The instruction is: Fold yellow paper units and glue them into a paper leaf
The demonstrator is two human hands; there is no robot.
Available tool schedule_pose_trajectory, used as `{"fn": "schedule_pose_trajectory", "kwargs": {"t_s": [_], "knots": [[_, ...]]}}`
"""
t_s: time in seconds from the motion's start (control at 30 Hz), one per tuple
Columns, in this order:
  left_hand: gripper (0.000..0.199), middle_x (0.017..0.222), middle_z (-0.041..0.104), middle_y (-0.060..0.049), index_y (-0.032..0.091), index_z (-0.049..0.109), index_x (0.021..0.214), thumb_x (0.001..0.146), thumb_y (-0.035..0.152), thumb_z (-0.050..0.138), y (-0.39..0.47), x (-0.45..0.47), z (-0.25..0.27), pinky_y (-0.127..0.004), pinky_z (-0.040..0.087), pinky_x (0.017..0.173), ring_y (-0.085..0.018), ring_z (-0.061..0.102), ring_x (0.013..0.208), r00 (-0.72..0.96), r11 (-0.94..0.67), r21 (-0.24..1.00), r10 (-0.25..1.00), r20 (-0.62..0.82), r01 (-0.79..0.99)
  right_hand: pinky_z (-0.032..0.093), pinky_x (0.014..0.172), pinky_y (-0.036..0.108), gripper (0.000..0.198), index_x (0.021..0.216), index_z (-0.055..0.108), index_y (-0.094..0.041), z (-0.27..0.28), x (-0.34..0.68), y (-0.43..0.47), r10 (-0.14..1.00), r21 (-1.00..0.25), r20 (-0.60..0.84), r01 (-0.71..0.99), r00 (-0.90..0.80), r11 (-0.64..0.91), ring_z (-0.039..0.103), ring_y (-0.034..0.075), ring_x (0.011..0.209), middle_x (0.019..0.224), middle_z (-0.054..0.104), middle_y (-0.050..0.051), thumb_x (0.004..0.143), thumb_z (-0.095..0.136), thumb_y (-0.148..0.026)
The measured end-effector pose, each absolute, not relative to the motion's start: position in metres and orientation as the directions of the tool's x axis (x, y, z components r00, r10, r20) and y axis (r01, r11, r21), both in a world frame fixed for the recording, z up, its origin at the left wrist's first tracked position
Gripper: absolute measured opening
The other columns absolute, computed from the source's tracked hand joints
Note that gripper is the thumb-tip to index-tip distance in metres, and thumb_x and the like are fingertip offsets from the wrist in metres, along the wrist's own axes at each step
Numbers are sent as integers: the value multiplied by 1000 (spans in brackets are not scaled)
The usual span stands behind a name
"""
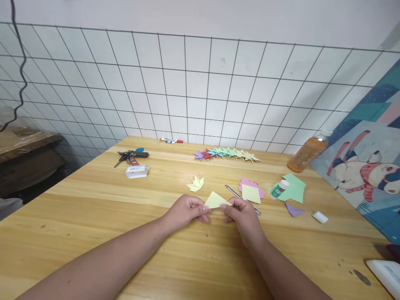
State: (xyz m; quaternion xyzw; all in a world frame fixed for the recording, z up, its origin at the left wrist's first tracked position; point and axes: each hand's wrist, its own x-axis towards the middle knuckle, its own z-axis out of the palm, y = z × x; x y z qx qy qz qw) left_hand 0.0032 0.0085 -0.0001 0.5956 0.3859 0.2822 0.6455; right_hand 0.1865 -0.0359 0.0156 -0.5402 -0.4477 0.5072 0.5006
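Observation:
Between my two hands is a pale yellow paper triangle (pixel 215 200), folded, with its point facing away from me. My left hand (pixel 189 208) pinches its left corner between thumb and fingers. The right corner is gripped by my right hand (pixel 243 216), thumb on top. Just beyond lies a small folded yellow paper piece (pixel 196 184) with several points. Beside my right hand, a slim metal craft knife (pixel 233 191) rests partly under a yellow paper square (pixel 251 193), which lies on pink paper (pixel 261 191).
A row of folded coloured paper pieces (pixel 226 153) lies toward the wall, with a marker (pixel 171 140) to its left. Keys (pixel 133 155) and a small white box (pixel 137 171) are at left. Rightward stand a glue stick (pixel 280 188), green paper (pixel 293 188), an eraser (pixel 320 217) and a bottle (pixel 308 152).

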Motion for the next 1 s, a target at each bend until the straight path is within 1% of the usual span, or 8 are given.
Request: {"fn": "schedule_pose_trajectory", "kwargs": {"t_s": [0.07, 0.17, 0.4, 0.57, 0.67, 0.8, 0.9, 1.0], "knots": [[37, 66, 72, -8, 11, 68, 79, 72, 46, 64, 8, 3, 0, -25, 46, 64, -18, 65, 64, 539, 93, 989, 831, -139, 111, 45, 50, 22, 27, 55, 52, -17, 15, 187, -35, 991, -995, -97, -27, 88, -95, 41, 9, 50, 49, 43, -6, 65, 69, -35], [36, 69, 73, -8, 11, 69, 80, 73, 46, 62, 9, 3, 1, -26, 46, 66, -19, 66, 68, 530, 68, 989, 839, -126, 128, 45, 49, 22, 27, 55, 53, -17, 15, 188, -34, 991, -995, -93, -31, 100, -90, 41, 9, 50, 50, 43, -6, 64, 69, -36], [35, 67, 73, -8, 11, 70, 78, 74, 45, 62, 7, 3, 6, -28, 48, 67, -20, 66, 67, 529, 39, 990, 842, -107, 138, 44, 48, 22, 28, 53, 51, -17, 16, 189, -35, 991, -996, -86, -25, 107, -83, 40, 9, 49, 49, 42, -6, 64, 69, -36], [37, 65, 72, -7, 11, 69, 80, 76, 46, 58, 6, 5, 7, -27, 48, 65, -18, 66, 64, 512, 54, 984, 849, -135, 170, 45, 48, 22, 29, 54, 52, -16, 13, 191, -33, 992, -996, -83, -40, 93, -80, 40, 8, 49, 50, 42, -6, 65, 69, -37], [37, 64, 72, -6, 12, 69, 83, 77, 46, 57, 8, 3, 5, -25, 47, 63, -17, 65, 63, 501, 57, 985, 855, -133, 164, 44, 47, 22, 30, 54, 51, -17, 14, 197, -31, 990, -993, -90, -84, 111, -81, 40, 8, 47, 48, 43, -6, 64, 70, -37], [33, 59, 69, -4, 12, 67, 78, 75, 45, 61, 13, -1, -1, -24, 45, 61, -15, 62, 59, 434, 87, 991, 892, -122, 100, 43, 46, 20, 34, 51, 47, -17, 22, 213, -28, 974, -978, -107, -196, 202, -67, 39, 6, 43, 46, 42, -8, 60, 73, -36], [35, 64, 70, -6, 12, 66, 82, 75, 46, 61, 15, -2, -1, -24, 45, 61, -15, 62, 61, 417, 119, 992, 900, -130, 52, 41, 45, 20, 33, 52, 48, -17, 25, 221, -27, 980, -974, -126, -206, 154, -93, 40, 6, 43, 47, 43, -7, 60, 73, -36], [38, 73, 72, -7, 13, 65, 92, 79, 47, 56, 13, -1, 0, -24, 43, 62, -15, 62, 66, 502, 123, 992, 856, -119, 25, 41, 45, 20, 31, 55, 49, -17, 20, 216, -28, 990, -982, -122, -151, 74, -110, 40, 6, 43, 48, 44, -7, 64, 71, -37]]}}
